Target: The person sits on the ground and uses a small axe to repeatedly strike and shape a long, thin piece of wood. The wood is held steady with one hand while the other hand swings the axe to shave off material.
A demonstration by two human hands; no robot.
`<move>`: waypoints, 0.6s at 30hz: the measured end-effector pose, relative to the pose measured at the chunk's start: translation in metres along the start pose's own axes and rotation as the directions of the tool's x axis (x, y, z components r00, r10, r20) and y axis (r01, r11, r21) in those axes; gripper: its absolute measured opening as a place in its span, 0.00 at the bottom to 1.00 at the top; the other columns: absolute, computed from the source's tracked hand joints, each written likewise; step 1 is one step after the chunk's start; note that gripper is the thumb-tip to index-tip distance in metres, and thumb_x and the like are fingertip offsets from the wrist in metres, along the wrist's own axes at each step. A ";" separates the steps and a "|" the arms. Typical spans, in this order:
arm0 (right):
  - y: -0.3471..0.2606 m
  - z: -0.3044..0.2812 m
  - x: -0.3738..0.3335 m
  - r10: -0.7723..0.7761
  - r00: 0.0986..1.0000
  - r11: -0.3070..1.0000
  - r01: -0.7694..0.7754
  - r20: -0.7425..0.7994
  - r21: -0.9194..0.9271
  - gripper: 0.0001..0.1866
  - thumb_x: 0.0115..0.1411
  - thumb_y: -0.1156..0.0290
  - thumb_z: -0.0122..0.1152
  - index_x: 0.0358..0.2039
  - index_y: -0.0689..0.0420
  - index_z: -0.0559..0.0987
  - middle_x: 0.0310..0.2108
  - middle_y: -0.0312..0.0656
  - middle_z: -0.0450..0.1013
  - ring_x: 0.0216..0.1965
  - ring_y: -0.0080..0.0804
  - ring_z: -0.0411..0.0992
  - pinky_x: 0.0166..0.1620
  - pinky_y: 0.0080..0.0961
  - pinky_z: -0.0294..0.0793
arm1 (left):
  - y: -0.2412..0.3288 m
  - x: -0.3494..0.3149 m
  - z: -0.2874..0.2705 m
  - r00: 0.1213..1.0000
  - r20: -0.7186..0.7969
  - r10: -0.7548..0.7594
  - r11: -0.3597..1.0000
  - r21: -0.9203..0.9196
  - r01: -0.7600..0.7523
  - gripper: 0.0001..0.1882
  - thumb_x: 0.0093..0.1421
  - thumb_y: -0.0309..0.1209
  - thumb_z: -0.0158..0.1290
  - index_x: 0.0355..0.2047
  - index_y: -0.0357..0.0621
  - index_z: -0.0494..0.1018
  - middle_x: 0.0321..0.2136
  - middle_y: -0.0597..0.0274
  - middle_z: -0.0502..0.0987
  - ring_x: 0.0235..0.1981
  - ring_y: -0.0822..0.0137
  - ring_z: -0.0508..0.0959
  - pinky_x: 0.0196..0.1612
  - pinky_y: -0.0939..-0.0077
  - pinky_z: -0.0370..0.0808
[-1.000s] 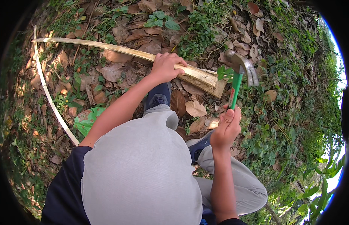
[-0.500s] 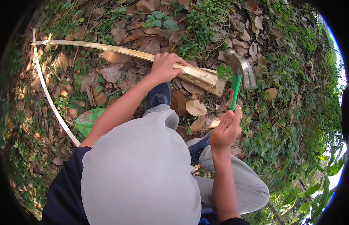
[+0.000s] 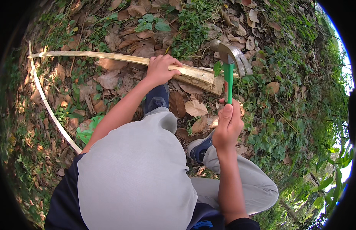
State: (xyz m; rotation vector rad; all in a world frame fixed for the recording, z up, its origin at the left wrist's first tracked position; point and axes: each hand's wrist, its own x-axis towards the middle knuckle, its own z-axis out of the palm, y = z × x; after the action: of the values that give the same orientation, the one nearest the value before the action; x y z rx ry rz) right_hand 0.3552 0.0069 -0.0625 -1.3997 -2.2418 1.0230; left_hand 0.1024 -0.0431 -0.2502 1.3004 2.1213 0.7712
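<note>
Two hands: both closed on something, the left hand (image 3: 161, 70) on wood, the right hand (image 3: 227, 123) on a tool.
Upper wooden strip: the pale upper strip (image 3: 109, 56) runs under the left palm; its squared right end sticks out just past the thumb, while its long remainder stretches to the far left.
Lower board: a rougher lower board (image 3: 218, 86) lies beneath that end, its right corner reaching beyond the upper piece.
Left grip: wrapped over the strip near its right end, fingers curled across the far edge, thumb on the near side; whether it also presses the lower board cannot be told.
Hammer: the claw hammer (image 3: 228, 80) stands handle down, head up, just beside the boards' right end, claws pointing right; any contact with wood cannot be told.
Right grip: wrapped around the lower handle, thumb lying along it, the steel head well clear of the fingers.
Crossing strip: at the upper piece's left end, a second pale strip (image 3: 51, 112) crosses it and runs down toward the person's left forearm.
Ground: dry leaves (image 3: 195, 108) and green plants surround the wood; one dark blue shoe (image 3: 157, 100) sits below the left hand.
Markings: the green handle bears a small red label (image 3: 226, 85), its print too small to read.
</note>
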 end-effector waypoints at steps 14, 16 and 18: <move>-0.002 -0.007 0.006 0.133 0.990 0.988 -0.128 0.053 -0.089 0.19 0.78 0.59 0.45 0.46 0.58 0.81 0.22 0.49 0.76 0.23 0.46 0.75 0.30 0.43 0.71 | -0.001 0.001 0.001 1.000 -0.003 0.012 1.000 0.002 -0.012 0.13 0.58 0.43 0.66 0.44 0.64 0.85 0.44 0.72 0.80 0.55 0.64 0.75 0.62 0.63 0.61; -0.002 -0.008 0.003 0.069 0.998 0.997 -0.069 0.009 -0.040 0.17 0.78 0.61 0.46 0.48 0.59 0.79 0.21 0.46 0.74 0.22 0.40 0.73 0.28 0.38 0.69 | -0.001 0.000 0.000 1.000 0.005 0.007 1.000 0.005 -0.008 0.13 0.58 0.43 0.66 0.44 0.64 0.85 0.44 0.72 0.80 0.55 0.64 0.75 0.62 0.63 0.61; 0.008 -0.001 -0.002 0.018 1.000 0.999 -0.017 -0.023 0.042 0.17 0.78 0.61 0.45 0.48 0.59 0.78 0.22 0.48 0.74 0.23 0.45 0.75 0.27 0.40 0.69 | 0.000 0.000 -0.001 1.000 0.005 0.007 1.000 0.010 -0.007 0.13 0.58 0.43 0.66 0.44 0.64 0.85 0.44 0.72 0.80 0.55 0.64 0.75 0.62 0.63 0.61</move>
State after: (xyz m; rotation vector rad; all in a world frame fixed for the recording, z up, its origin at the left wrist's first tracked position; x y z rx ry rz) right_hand 0.3617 0.0076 -0.0672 -1.4088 -2.1823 1.0475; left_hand 0.1017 -0.0434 -0.2495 1.3139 2.1202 0.7603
